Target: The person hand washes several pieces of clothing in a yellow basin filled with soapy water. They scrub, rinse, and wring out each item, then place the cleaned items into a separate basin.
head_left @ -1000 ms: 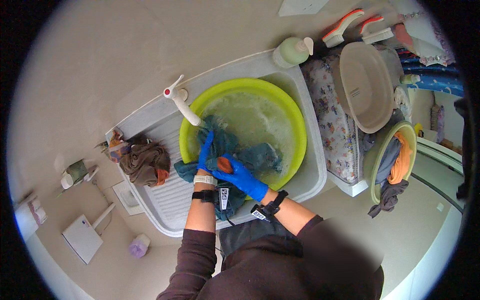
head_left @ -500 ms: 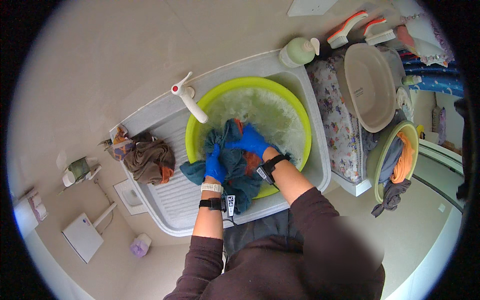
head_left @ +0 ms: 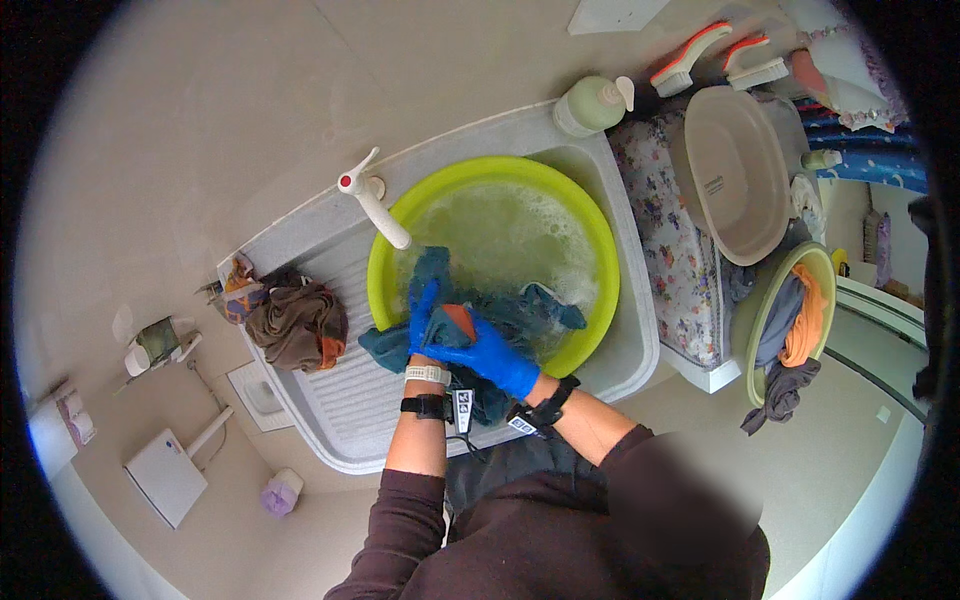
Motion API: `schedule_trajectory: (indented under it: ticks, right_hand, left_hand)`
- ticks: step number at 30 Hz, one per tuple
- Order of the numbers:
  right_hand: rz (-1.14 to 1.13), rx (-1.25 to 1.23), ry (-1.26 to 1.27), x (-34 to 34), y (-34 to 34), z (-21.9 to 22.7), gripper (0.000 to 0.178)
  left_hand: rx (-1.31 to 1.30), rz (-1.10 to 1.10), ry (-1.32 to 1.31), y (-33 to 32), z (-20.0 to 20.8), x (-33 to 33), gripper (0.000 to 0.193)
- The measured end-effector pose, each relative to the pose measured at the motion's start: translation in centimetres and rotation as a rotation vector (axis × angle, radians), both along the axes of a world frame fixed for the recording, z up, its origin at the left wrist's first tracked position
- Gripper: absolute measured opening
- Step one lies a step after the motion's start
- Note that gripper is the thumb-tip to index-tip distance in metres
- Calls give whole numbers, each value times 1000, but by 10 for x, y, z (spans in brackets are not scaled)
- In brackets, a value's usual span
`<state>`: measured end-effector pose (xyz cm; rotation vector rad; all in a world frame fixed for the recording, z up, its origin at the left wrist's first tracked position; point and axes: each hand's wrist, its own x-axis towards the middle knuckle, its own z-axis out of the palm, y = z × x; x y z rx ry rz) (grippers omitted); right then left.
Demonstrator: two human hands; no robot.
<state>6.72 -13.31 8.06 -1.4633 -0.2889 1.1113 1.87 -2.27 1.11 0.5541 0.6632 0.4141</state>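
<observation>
The right hand [head_left: 495, 355], in a blue glove, is closed on a bunched fold of the teal garment [head_left: 500, 312], its thumb lying low across the cloth toward the left wrist and its fingers curled around the upper side, against an orange patch [head_left: 460, 320] on the fabric. Little gap shows between thumb and fingers, and the wad of cloth fills it. The left hand [head_left: 422, 312], gloved in the same blue, is just beside it, touching the same garment; its fingers point up and away from the body, with cloth rising past the fingertips and more of it spreading at either side. Folds hide part of those fingers, so how tightly they are bent around the fabric is impossible to make out. The garment lies at the near left part of the lime-green basin [head_left: 608, 270], partly in the cloudy, foamy water [head_left: 500, 225] and partly draped over the near rim, with one end hanging out to the left. The white faucet [head_left: 378, 212] reaches over the basin's left rim, near the garment's upper end. A brown garment [head_left: 295, 322] rests in a heap on the ribbed draining board [head_left: 325, 415], well apart from both hands.
</observation>
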Motion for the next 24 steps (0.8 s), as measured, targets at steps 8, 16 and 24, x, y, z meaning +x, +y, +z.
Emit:
schedule_trajectory:
  ticks: [8,16,24]
  right_hand:
    - [-109,-517,-447,81,35,-40,49]
    - [437,-378,-1070,122,18,-25,74]
    - [798,-539,-717,135,5,-75,47]
  left_hand:
    - [110,-34,273,-11,43,2,50]
    - [1196,-971,1002,-1,9,-5,81]
    - [1292,-423,802,3,15,-27,87]
